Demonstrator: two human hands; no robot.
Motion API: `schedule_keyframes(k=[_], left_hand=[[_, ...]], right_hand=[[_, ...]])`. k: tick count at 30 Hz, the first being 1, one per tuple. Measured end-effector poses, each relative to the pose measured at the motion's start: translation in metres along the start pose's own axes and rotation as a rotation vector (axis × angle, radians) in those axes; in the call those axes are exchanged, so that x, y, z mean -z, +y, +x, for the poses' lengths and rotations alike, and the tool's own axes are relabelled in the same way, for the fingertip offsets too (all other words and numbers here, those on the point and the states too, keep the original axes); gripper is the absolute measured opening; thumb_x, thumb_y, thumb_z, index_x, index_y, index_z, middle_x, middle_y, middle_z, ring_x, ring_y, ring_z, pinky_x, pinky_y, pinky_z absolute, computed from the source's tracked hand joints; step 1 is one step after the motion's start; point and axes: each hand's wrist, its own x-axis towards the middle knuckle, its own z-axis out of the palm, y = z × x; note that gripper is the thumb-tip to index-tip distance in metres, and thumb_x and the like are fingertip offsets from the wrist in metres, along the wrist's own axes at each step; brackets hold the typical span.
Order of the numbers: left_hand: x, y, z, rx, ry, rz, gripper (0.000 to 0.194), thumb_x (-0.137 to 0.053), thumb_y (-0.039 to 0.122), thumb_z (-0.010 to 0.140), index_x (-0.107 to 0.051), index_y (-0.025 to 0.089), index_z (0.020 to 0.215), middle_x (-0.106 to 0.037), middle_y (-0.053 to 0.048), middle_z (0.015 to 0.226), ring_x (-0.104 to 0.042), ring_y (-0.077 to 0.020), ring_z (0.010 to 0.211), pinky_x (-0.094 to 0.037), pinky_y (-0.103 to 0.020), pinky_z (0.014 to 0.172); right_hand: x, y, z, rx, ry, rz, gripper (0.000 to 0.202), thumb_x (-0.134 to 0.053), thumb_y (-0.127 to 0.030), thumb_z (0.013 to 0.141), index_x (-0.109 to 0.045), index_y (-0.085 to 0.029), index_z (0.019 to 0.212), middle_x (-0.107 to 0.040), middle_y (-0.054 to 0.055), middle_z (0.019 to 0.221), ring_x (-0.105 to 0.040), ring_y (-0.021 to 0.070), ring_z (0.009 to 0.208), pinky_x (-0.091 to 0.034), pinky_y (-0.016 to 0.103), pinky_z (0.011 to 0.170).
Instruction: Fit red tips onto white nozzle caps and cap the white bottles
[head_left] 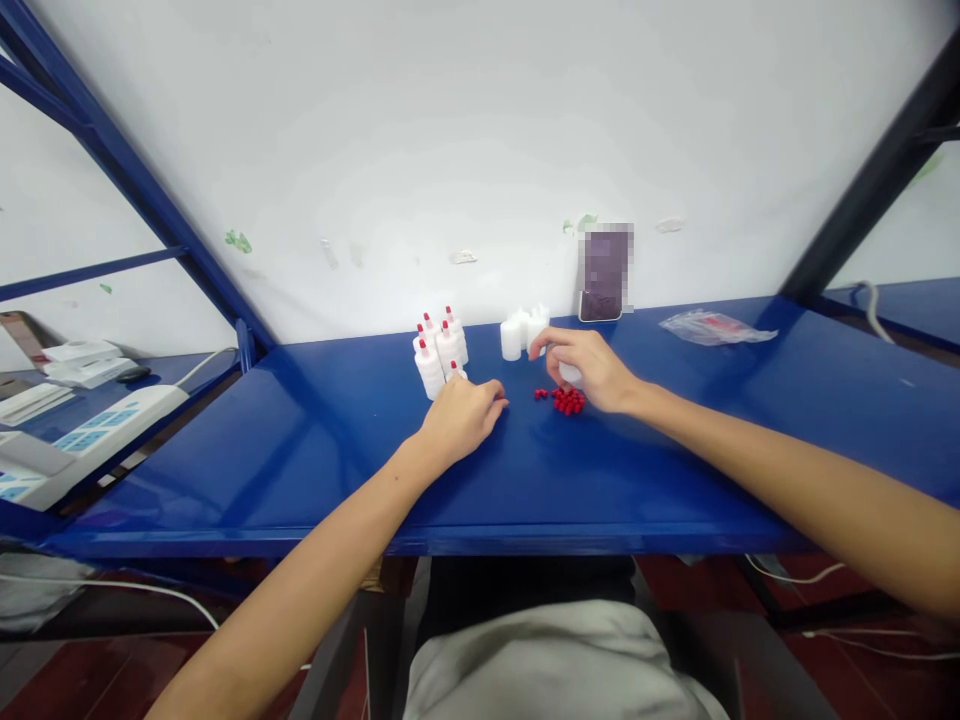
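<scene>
Holding hand, right hand (592, 370): low over the blue table (337, 470); right fingers (541, 342) bent and narrowed around 1 white plastic piece (570, 374), partly covered, its full shape not to be told.
Left hand (459, 415): back of the hand uppermost, left fingers (498, 392) curled inward, tips close to the tabletop; whether they grip anything cannot be told.
Small red caps (568, 402): 1 loose heap directly beneath and just nearer than the right fingers, count uncertain; a few more lie just left of the heap, between the 2 hands.
Red-tipped bottles (430, 372): white, upright, 6 red tips visible; grouped beyond and to the left of the left fingers, the nearest bottle partly hidden behind the left hand.
White bottles (511, 340): a small upright cluster, without red tips, just beyond and left of the right fingers; exact number unclear, part of the group overlapped.
Dark device (602, 275): 1, propped against the white wall (450, 150), beyond the right fingers, its outline pixelated.
Clear plastic bag (716, 328): 1, lying flat, red showing inside, well to the right of the right fingers.
White power strip (124, 425): 1, far left of the left fingers, beyond the blue frame (214, 290).
</scene>
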Motion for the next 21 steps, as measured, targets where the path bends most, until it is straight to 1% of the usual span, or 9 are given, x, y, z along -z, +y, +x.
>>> schedule_keyframes(k=[2, 4, 6, 8, 10, 13, 15, 18, 21], left_hand=[[0.0, 0.003, 0.0, -0.001, 0.123, -0.148, 0.02, -0.056, 0.03, 0.097, -0.071, 0.016, 0.098, -0.062, 0.0, 0.057, -0.06, -0.0155, 0.054, -0.044, -0.026, 0.059], [0.002, 0.01, -0.001, -0.061, 0.324, -0.332, 0.02, -0.057, 0.032, 0.098, -0.069, 0.017, 0.102, -0.06, 0.003, 0.057, -0.055, -0.0099, 0.049, -0.042, -0.022, 0.056], [0.003, 0.017, -0.001, -0.187, 0.494, -0.455, 0.017, -0.059, 0.031, 0.097, -0.068, 0.017, 0.102, -0.063, 0.003, 0.064, -0.055, -0.0074, 0.052, -0.044, -0.02, 0.057], [0.005, 0.022, -0.001, -0.323, 0.571, -0.488, 0.012, -0.061, 0.025, 0.095, -0.067, 0.017, 0.1, -0.066, 0.001, 0.072, -0.057, -0.008, 0.06, -0.046, -0.021, 0.062], [0.006, 0.025, -0.001, -0.383, 0.61, -0.476, 0.008, -0.062, 0.021, 0.094, -0.067, 0.016, 0.098, -0.066, -0.001, 0.077, -0.059, -0.0099, 0.067, -0.047, -0.023, 0.065], [0.008, 0.024, -0.002, -0.35, 0.69, -0.392, 0.005, -0.065, 0.022, 0.092, -0.068, 0.018, 0.095, -0.066, -0.002, 0.081, -0.058, -0.0127, 0.073, -0.046, -0.028, 0.07], [0.008, 0.024, -0.002, -0.33, 0.727, -0.316, 0.003, -0.067, 0.022, 0.09, -0.068, 0.019, 0.091, -0.066, -0.001, 0.076, -0.057, -0.0138, 0.074, -0.043, -0.031, 0.073], [0.007, 0.023, -0.003, -0.339, 0.684, -0.318, 0.006, -0.065, 0.022, 0.091, -0.068, 0.019, 0.087, -0.06, 0.003, 0.064, -0.056, -0.0122, 0.067, -0.041, -0.03, 0.071], [0.003, 0.024, -0.005, -0.308, 0.57, -0.432, 0.011, -0.06, 0.026, 0.094, -0.068, 0.018, 0.09, -0.056, 0.005, 0.056, -0.051, -0.0082, 0.055, -0.041, -0.024, 0.062]], right_hand=[[-0.002, -0.003, -0.001, -0.01, -0.048, 0.075, 0.025, -0.036, -0.03, 0.09, -0.058, -0.018, 0.09, -0.052, -0.003, 0.054, -0.045, 0.0136, 0.048, -0.036, 0.029, 0.055], [-0.005, -0.008, -0.002, -0.02, -0.111, 0.139, 0.024, -0.037, -0.033, 0.091, -0.056, -0.019, 0.093, -0.051, -0.004, 0.054, -0.045, 0.0137, 0.048, -0.036, 0.028, 0.054], [-0.01, -0.014, -0.005, -0.022, -0.181, 0.2, 0.022, -0.039, -0.037, 0.091, -0.052, -0.02, 0.095, -0.051, -0.004, 0.057, -0.045, 0.0136, 0.05, -0.035, 0.027, 0.052], [-0.015, -0.02, -0.007, -0.001, -0.237, 0.256, 0.018, -0.041, -0.038, 0.09, -0.047, -0.022, 0.097, -0.053, -0.004, 0.064, -0.043, 0.0128, 0.052, -0.034, 0.026, 0.052], [-0.018, -0.023, -0.009, 0.042, -0.254, 0.256, 0.017, -0.044, -0.037, 0.089, -0.043, -0.023, 0.099, -0.051, -0.005, 0.066, -0.039, 0.0123, 0.054, -0.032, 0.026, 0.052], [-0.02, -0.026, -0.011, 0.081, -0.247, 0.164, 0.018, -0.044, -0.036, 0.089, -0.042, -0.024, 0.103, -0.045, -0.007, 0.062, -0.035, 0.0124, 0.053, -0.03, 0.026, 0.052], [-0.019, -0.027, -0.011, 0.098, -0.249, 0.116, 0.019, -0.043, -0.032, 0.088, -0.042, -0.023, 0.105, -0.047, -0.007, 0.062, -0.036, 0.0126, 0.053, -0.03, 0.027, 0.054], [-0.018, -0.03, -0.011, 0.125, -0.261, 0.078, 0.021, -0.042, -0.026, 0.084, -0.041, -0.023, 0.105, -0.06, -0.003, 0.072, -0.043, 0.014, 0.057, -0.034, 0.028, 0.057], [-0.018, -0.034, -0.012, 0.135, -0.257, 0.011, 0.022, -0.042, -0.023, 0.082, -0.041, -0.022, 0.104, -0.063, -0.002, 0.073, -0.046, 0.0151, 0.058, -0.034, 0.029, 0.059]])
